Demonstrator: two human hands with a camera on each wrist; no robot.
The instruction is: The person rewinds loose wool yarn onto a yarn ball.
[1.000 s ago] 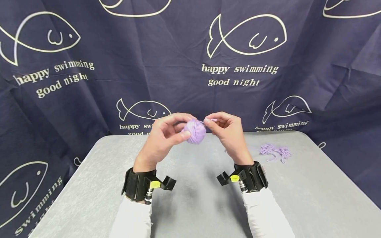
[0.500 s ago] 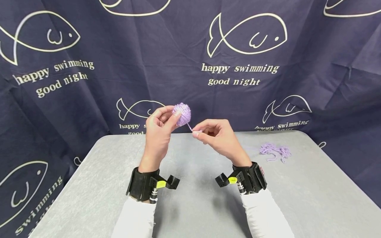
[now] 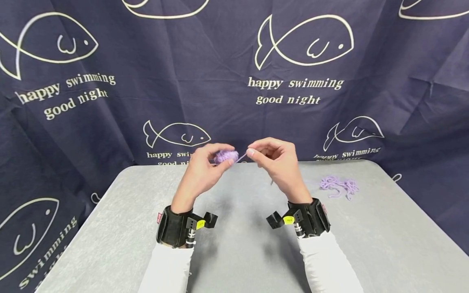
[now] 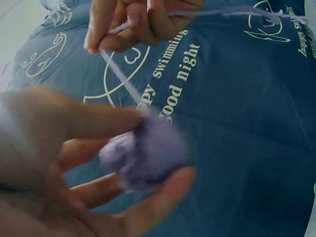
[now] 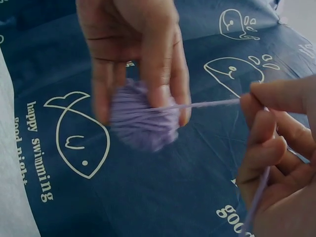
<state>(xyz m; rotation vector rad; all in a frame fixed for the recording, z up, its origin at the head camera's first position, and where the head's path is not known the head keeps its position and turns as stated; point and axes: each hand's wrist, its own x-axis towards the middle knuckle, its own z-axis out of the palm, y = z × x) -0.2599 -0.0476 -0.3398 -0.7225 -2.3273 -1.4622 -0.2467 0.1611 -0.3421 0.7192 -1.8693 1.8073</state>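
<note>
Grey table [image 3: 110,228] — loose yarn pile [image 3: 338,186] aside

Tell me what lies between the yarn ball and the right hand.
A taut purple strand runs from the yarn ball to the right hand; clearest in the right wrist view.

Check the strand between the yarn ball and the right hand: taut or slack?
Taut. The strand runs straight from the yarn ball, held by the left hand, to the right hand.

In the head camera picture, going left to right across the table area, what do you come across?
Left hand → purple yarn ball gripped in its fingers → taut strand → right hand pinching that strand → loose pile of purple yarn lying on the grey table.
</note>
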